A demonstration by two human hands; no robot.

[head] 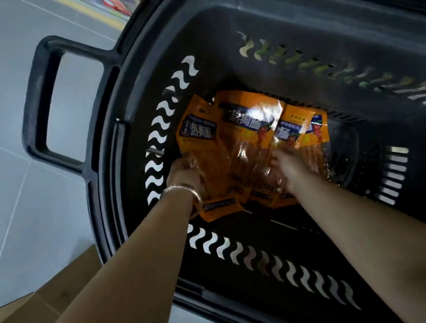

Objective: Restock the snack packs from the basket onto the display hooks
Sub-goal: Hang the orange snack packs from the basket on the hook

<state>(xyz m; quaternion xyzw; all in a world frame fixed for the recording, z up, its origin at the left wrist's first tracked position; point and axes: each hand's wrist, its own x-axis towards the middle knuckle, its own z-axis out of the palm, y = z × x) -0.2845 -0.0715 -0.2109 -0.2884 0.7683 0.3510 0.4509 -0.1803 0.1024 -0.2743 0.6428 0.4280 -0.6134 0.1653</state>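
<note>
Down in the black basket [212,33]
Orange snack packs [248,126] lie fanned, gripped by the left hand [184,173] and the right hand [291,167].

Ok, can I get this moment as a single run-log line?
phase: pickup from basket | left grip: holds snack packs | right grip: holds snack packs | packs: fanned out, low inside basket

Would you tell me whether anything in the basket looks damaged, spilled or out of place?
Nothing stands out: the orange snack packs lie fanned and overlapping in the black basket, looking intact, with the left hand and right hand holding their lower ends.
</note>
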